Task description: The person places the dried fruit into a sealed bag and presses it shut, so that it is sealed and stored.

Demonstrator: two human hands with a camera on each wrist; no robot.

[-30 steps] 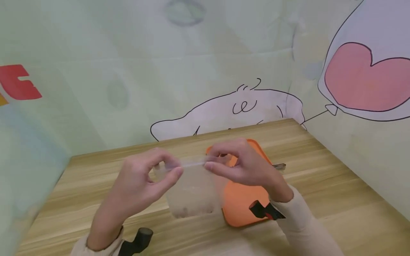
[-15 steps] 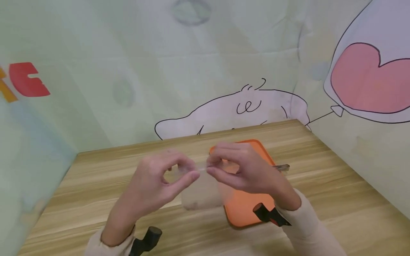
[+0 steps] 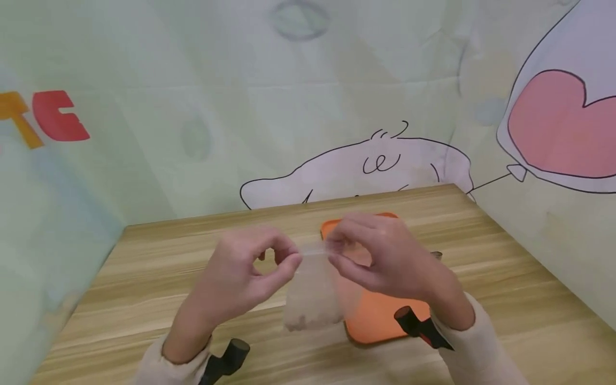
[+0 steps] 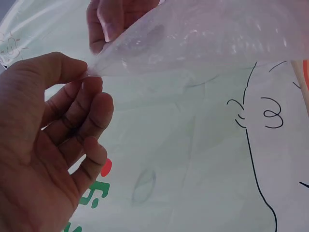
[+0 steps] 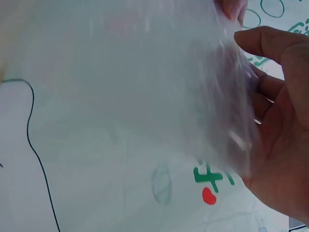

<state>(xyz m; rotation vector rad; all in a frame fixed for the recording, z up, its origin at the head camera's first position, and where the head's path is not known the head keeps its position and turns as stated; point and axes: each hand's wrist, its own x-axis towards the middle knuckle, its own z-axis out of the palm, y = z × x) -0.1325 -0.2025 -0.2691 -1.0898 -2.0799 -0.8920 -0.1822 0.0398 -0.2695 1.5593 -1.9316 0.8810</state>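
A clear plastic bag [image 3: 313,294] hangs between my two hands above the table. My left hand [image 3: 245,267] pinches its top edge between thumb and index finger; the other fingers curl loosely below in the left wrist view. My right hand [image 3: 385,256] pinches the same edge a short way to the right. Small lumps show along the bag's bottom edge, too blurred to identify. In the left wrist view the bag [image 4: 203,43] stretches away to the right from the pinched corner. The right wrist view shows the bag [image 5: 145,87] filling much of the frame.
An orange tray [image 3: 380,323] lies on the wooden table [image 3: 159,272], partly behind the bag and my right hand. The end of a metal utensil [image 3: 436,255] sticks out past the tray's right side. A printed cloth wall [image 3: 192,107] stands behind the table.
My hands came closer together along the bag's top edge, then parted slightly. Both shifted right with the bag, and the head view turned a little left.
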